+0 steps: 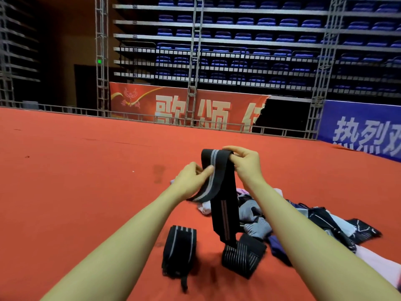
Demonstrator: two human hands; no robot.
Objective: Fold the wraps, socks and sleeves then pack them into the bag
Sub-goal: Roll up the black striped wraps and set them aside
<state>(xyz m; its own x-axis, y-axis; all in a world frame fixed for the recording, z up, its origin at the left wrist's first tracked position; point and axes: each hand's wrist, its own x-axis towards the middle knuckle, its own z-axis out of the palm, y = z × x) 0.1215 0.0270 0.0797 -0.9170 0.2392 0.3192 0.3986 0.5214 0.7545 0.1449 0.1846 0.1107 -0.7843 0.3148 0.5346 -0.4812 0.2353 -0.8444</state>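
While I watch through the head camera, the largest thing in view is the red carpeted floor [65, 181], which runs wide and bare to the left and ahead as far as a low metal railing [152, 118]. Beyond that edge stand truss towers [193, 61], tiers of blue seats [260, 40], a red banner [184, 105] and a blue banner [364, 131]. To the right, a loose pile of socks and sleeves [303, 216] crowds the floor, passing under my right forearm. Two rolled wraps sit nearer me: one rolled wrap [179, 250] apart on the left, the striped roll [243, 257] against the pile. I hold the long black wrap [219, 181] above them; its hanging tail reaches the striped roll. My left hand [191, 181] has its grip pinching one strand, my right hand [245, 164] its grip pinching the top fold.
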